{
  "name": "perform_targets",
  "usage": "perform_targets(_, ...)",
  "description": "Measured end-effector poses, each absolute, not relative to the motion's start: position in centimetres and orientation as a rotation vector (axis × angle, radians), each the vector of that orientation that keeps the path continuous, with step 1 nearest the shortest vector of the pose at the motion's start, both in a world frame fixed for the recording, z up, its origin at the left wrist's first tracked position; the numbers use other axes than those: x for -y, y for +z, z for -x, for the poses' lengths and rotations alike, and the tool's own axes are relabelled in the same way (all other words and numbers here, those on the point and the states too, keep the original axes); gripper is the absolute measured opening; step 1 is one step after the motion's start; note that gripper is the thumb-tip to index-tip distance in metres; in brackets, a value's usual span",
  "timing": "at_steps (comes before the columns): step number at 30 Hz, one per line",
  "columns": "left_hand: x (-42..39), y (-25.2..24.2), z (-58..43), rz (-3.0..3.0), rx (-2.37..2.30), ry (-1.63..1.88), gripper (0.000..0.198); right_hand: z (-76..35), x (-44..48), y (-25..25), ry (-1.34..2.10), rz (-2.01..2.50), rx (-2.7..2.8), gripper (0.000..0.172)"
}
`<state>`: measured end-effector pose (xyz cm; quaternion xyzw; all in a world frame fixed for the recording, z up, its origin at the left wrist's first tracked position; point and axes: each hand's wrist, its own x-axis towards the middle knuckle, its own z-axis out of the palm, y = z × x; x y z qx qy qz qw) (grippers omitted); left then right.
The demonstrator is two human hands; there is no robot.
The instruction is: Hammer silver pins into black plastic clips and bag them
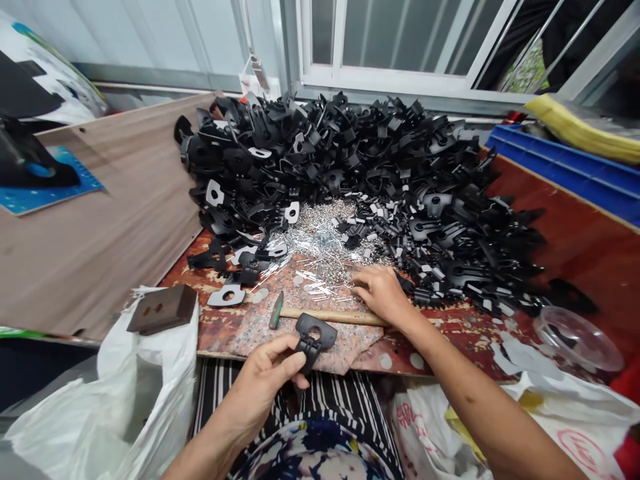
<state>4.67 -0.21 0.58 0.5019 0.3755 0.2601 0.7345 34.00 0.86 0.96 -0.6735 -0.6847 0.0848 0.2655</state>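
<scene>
My left hand (pixel 280 363) pinches a black plastic part (pixel 316 337) with a round hole, just over the table's front edge. Over the right side of the stone slab, my right hand (pixel 381 292) reaches to the edge of the heap of small metal pieces (pixel 335 263); its fingers are bent, and whether they hold a piece is too small to tell. A hammer (pixel 320 315) with a wooden handle lies between the hands, its handle end near my right wrist. Behind them rises a large pile of black plastic parts (pixel 340 140).
A brown block (pixel 165 309) sits by a white sack (pixel 100 400) at the left. At the right are a clear plastic bowl (pixel 580 337), white bags (pixel 565 413) and a blue crate (pixel 565 170). A wooden board (pixel 130 200) stands left of the pile.
</scene>
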Motion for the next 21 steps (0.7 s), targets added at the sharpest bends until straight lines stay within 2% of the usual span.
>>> perform_targets(6, -0.5, 0.8, -4.6, -1.539, -0.911, 0.619, 0.024, -33.6, -0.6, 2.1, 0.466, 1.739, 1.816, 0.015)
perform_targets(8, -0.6, 1.7, -5.0, -1.902, -0.878, 0.663, 0.019, -32.3, 1.1, 2.9, 0.845, 1.620, 1.802, 0.014)
perform_targets(11, -0.3, 3.0, -6.0, -2.333, -0.730, 0.611, 0.016, -30.0, 3.5, 3.2, 1.609, 1.326, 1.576, 0.011)
perform_targets(13, 0.1, 3.4, -6.6, -2.458, -0.639, 0.584, 0.018, -28.7, 4.6, 2.9, 1.836, 1.225, 1.406, 0.015)
perform_targets(18, 0.8, 3.2, -6.7, -2.522, -0.608, 0.608, 0.019, -28.2, 4.8, 3.0, 1.857, 1.232, 1.393, 0.023)
perform_targets(19, 0.7, 3.1, -6.5, -2.508, -0.632, 0.626, 0.019, -28.7, 4.3, 3.2, 1.712, 1.345, 1.531, 0.022)
perform_targets(21, 0.3, 2.9, -5.9, -2.419, -0.725, 0.663, 0.021, -30.2, 2.5, 3.8, 1.162, 1.740, 1.818, 0.023)
